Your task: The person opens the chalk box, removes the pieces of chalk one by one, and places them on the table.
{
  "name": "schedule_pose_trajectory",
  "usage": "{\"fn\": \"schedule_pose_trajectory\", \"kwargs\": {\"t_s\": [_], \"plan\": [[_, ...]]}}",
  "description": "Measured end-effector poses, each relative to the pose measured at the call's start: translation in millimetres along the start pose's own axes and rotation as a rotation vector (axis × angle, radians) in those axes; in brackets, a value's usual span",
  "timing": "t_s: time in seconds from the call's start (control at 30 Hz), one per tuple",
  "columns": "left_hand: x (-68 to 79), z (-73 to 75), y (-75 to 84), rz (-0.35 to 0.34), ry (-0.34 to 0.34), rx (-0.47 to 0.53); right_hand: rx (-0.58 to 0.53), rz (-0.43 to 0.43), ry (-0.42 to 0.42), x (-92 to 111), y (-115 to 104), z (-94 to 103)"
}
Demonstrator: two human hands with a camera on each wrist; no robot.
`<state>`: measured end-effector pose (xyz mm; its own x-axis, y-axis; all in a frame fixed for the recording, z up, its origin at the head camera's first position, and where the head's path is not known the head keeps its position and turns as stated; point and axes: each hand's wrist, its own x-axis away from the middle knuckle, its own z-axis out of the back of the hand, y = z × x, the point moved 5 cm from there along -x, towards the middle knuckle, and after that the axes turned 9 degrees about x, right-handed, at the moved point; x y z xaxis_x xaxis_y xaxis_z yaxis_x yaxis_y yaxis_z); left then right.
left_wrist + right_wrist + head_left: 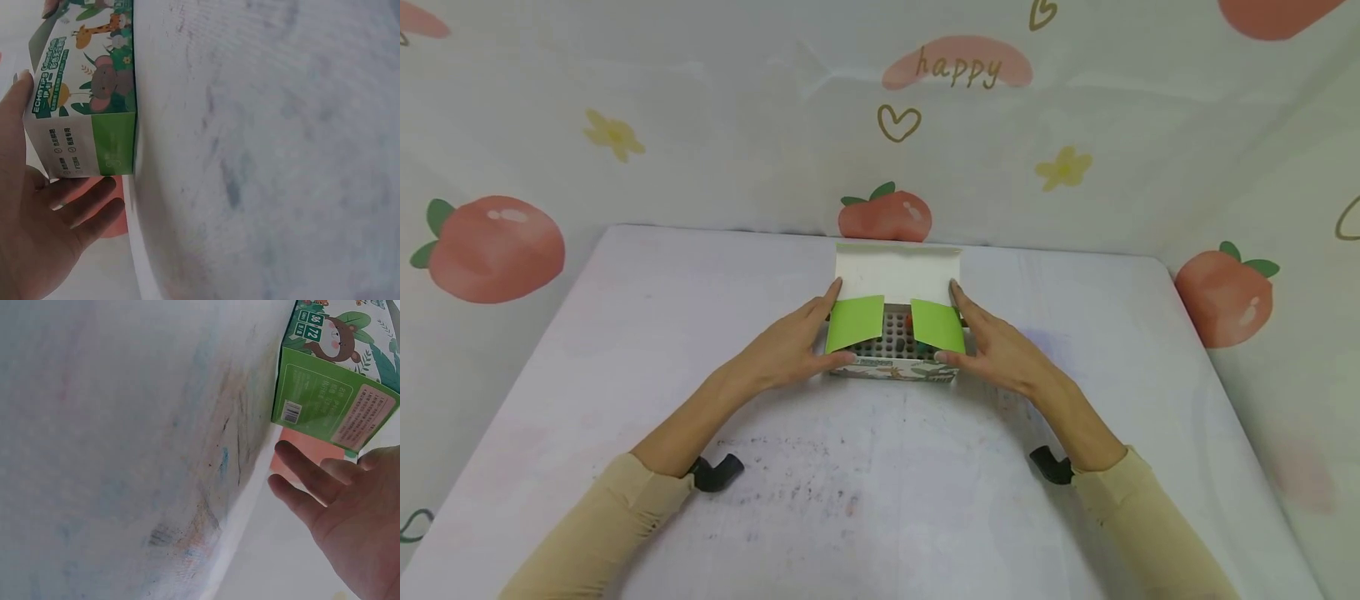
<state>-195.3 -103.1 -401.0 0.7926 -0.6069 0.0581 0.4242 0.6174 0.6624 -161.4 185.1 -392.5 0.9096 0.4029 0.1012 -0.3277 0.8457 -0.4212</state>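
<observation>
A small cardboard box (891, 369) with printed animals on its front stands on the table, its lid (898, 275) raised at the back. Two green side flaps (856, 322) lean over the opening. Between them shows a grid of round holes (893, 327), with a few coloured tips in it. My left hand (790, 342) is at the box's left side, thumb by the front rim, index finger up by the lid. On the opposite side, my right hand (1000, 346) mirrors it. Both wrist views show the other fingers extended and spread beside the box ends.
The white table (880, 500) carries dark smudges and faint coloured stains in front of the box. Behind it hangs a cloth (737, 167) printed with fruit, hearts and flowers. A black curved piece (718, 473) sits at my left wrist, another (1051, 465) at my right.
</observation>
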Motion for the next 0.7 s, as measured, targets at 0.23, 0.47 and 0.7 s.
{"fn": "schedule_pose_trajectory", "kwargs": {"t_s": [0.23,0.47,0.7], "plan": [[-1.0,0.4,0.9,0.002,0.001,0.030,-0.007,-0.003,-0.009,-0.7,-1.0,-0.6],[-1.4,0.2,4.3,0.010,0.006,0.074,-0.043,-0.030,-0.021,-0.2,0.6,-3.0],[-0.7,0.2,2.7,0.029,0.013,0.070,-0.035,-0.031,-0.015,-2.2,-0.9,-3.7]]}}
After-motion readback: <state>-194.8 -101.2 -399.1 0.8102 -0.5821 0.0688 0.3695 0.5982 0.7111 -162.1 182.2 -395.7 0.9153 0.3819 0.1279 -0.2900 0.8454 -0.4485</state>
